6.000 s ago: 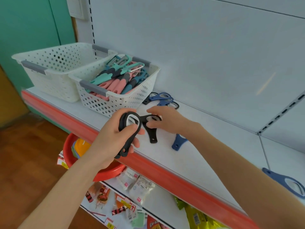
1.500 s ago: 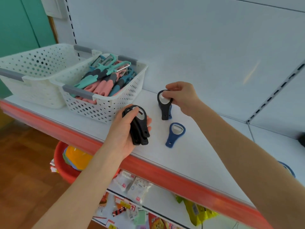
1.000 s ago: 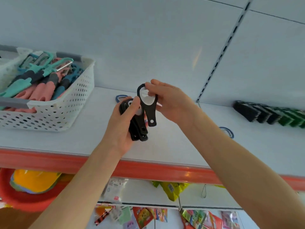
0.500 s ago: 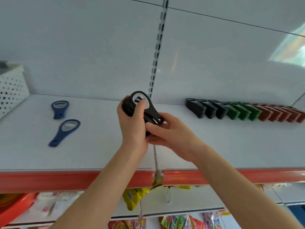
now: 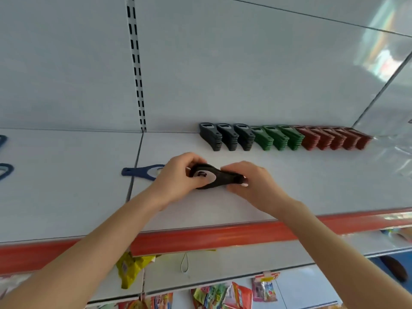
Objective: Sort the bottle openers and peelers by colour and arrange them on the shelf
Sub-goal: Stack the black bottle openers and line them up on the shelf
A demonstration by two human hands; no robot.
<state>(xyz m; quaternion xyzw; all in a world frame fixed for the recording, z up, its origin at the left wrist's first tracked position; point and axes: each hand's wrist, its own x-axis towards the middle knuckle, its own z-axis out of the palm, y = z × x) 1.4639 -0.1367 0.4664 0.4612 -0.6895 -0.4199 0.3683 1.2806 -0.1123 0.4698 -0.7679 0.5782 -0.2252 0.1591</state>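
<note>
Both my hands hold one stack of black bottle openers (image 5: 214, 178) lying sideways just above the white shelf (image 5: 289, 186). My left hand (image 5: 176, 181) grips its round head end and my right hand (image 5: 249, 181) pinches the handle end. At the back of the shelf stands a row of sorted stacks: black openers (image 5: 227, 137), green openers (image 5: 277, 137), then red openers (image 5: 332, 137). A blue opener (image 5: 140, 172) lies flat just left of my left hand. Two more blue openers (image 5: 4, 170) show at the left edge.
A slotted upright (image 5: 137, 63) runs down the white back panel to a seam in the shelf. The shelf's red front strip (image 5: 223, 237) runs across below my forearms. Packaged goods (image 5: 236, 295) hang on the lower level.
The view has swung right and the baskets have left it. My hands carried the black stack down toward the shelf and turned it sideways, in front of the sorted row.
</note>
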